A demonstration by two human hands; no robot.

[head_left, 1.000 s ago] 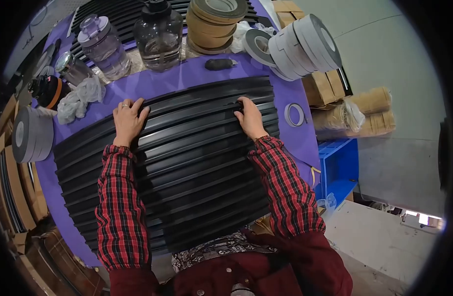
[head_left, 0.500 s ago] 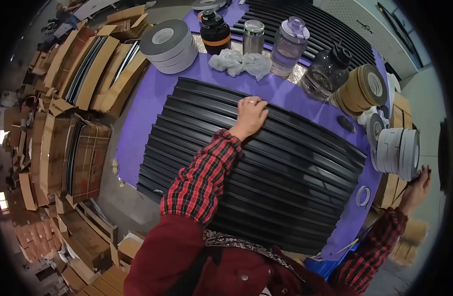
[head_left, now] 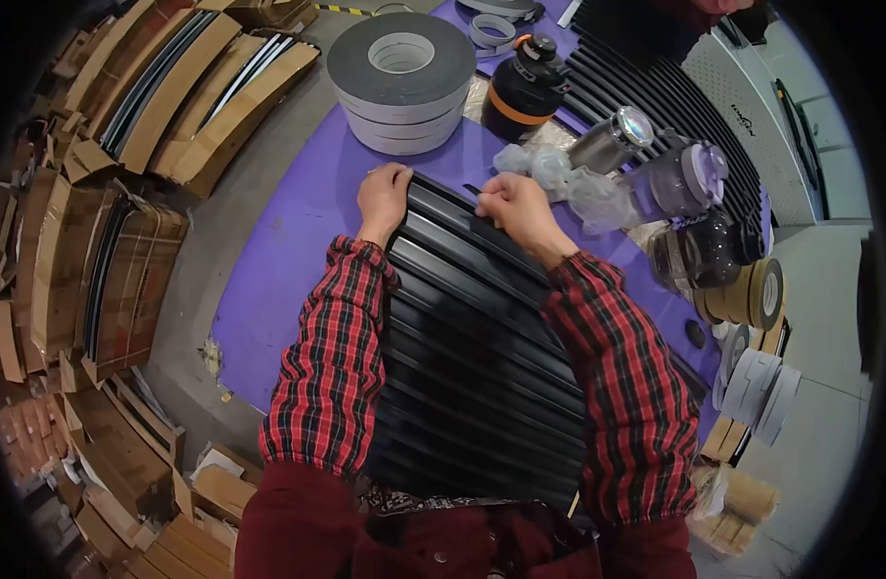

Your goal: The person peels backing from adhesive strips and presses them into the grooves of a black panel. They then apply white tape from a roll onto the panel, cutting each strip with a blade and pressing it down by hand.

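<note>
Glossy black strips (head_left: 462, 338), purple worktop (head_left: 279, 280) — and sleeves (head_left: 626, 386) in red-and-black plaid.
Thin pale lines cross the plaid, and the jacket (head_left: 293, 521) is deep maroon; the big tape rolls (head_left: 399, 125) are dark grey on top with off-white sides, the sports bottle (head_left: 520, 92) black with an orange band, the flask (head_left: 607, 140) silvery, the see-through bottle (head_left: 667, 185) lilac-lidded, the cardboard boxes (head_left: 149, 299) brown — the barrier tape (head_left: 344, 10) striped yellow and black.

Left hand (head_left: 381, 205), right hand (head_left: 524, 214): 2 hands. Black bottle (head_left: 522, 92), steel flask (head_left: 607, 143), purple-lidded bottle (head_left: 663, 189), dark clear bottle (head_left: 701, 255): 4 containers. Grey-white tape stack (head_left: 401, 118), brown tape stack (head_left: 738, 297), white tape stack (head_left: 759, 386): 3 stacks. Desk (head_left: 288, 241): 1. Black strips (head_left: 467, 299): many, count unclear.
</note>
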